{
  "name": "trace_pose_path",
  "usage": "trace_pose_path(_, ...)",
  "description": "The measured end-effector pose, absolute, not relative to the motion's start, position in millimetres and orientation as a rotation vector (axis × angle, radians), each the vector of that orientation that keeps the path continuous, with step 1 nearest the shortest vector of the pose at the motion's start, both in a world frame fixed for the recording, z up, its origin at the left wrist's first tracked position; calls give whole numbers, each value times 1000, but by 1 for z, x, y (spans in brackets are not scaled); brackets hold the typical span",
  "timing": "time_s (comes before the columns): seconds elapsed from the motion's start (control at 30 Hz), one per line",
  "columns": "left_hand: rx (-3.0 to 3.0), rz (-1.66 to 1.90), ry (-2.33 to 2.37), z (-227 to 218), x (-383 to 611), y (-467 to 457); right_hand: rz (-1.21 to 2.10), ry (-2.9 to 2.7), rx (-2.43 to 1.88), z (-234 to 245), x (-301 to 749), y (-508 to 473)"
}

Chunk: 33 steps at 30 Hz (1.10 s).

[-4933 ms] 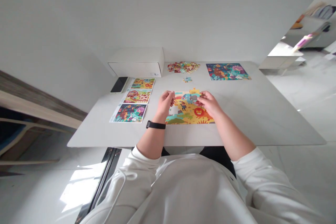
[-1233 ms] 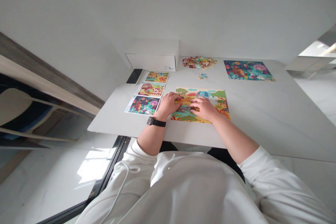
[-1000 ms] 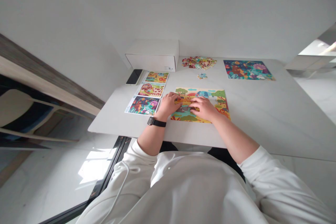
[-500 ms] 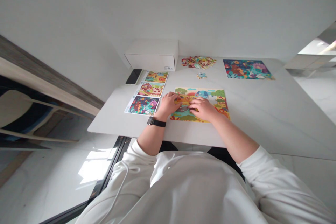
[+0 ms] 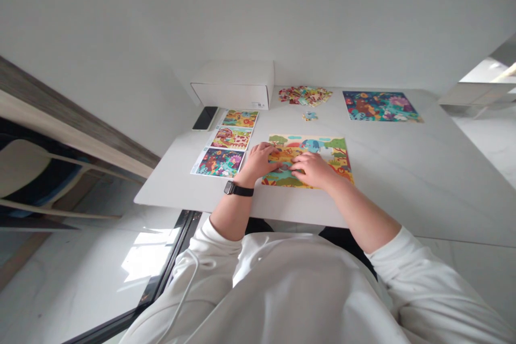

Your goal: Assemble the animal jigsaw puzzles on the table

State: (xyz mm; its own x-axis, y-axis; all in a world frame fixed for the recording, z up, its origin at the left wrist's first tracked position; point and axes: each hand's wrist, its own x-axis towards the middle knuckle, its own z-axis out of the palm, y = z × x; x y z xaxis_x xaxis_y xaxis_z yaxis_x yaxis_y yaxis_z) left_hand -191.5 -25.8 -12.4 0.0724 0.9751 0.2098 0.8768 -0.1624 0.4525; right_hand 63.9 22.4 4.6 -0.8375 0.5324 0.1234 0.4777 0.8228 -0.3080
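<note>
A colourful animal jigsaw puzzle [image 5: 322,150] lies flat on the white table [image 5: 403,183] in front of me. My left hand [image 5: 258,162], with a black watch at the wrist, rests on the puzzle's left part, fingers curled down onto the pieces. My right hand [image 5: 313,169] lies just right of it, fingers bent and pressing on pieces near the puzzle's middle. The fingertips of both hands nearly meet over one spot. Whether a loose piece sits under them is hidden.
Three picture cards [image 5: 231,140] lie in a column to the left. A white box [image 5: 234,86] and a dark phone [image 5: 205,117] stand at the back left. A heap of loose pieces [image 5: 305,95], one small cluster [image 5: 309,116] and a dark blue puzzle [image 5: 379,106] lie further back.
Since the oldest frame the puzzle has gained pieces at its top and right. Over the last second both hands stay on its left-middle part, fingers shifting only slightly.
</note>
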Motion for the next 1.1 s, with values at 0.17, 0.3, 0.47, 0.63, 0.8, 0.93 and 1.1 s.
trace_pose_path(0.17,2158,662,1878,-16,-190,-26,409,-2829,-787,9,65,18)
trace_pose_path(0.3,2146,621,1914,-15,-187,-28,419,-2834,-824,11,65,17)
trace_pose_path(0.47,2137,580,1942,-10,-184,-30,449,-2758,-825,11,65,19)
trace_pose_path(0.63,2118,575,2047,-6,-174,-29,426,-2734,-793,5,64,21)
trace_pose_path(0.8,2033,560,2234,-6,-162,-24,371,-2677,-790,-2,61,24)
trace_pose_path(0.93,2022,558,2274,-7,-160,-23,377,-2685,-791,-3,59,25)
trace_pose_path(1.1,1924,842,2186,-5,-169,-19,508,-2594,-824,8,69,29)
